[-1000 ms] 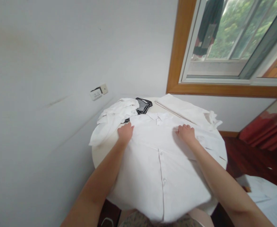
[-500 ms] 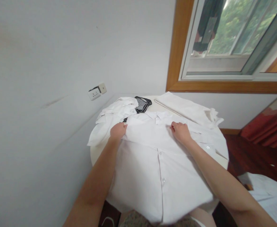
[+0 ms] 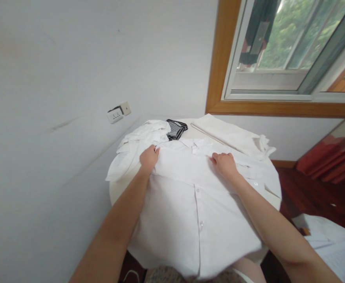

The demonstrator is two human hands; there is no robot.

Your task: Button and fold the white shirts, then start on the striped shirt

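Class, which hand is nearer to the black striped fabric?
Left: the left hand is close, left of the striped fabric; the right hand is farther, to its right.

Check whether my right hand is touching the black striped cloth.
Apart: the head view shows part of the white shirt lying between your right hand and the striped cloth.

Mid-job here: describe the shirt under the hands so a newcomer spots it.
Find the window, then the pale, round-edged table below it. The white shirt fills the table's near part, left hand and right hand at its upper part. Unlike the crumpled white cloth at far left and folded white cloth at far right, it lies spread out, with buttons down its middle.
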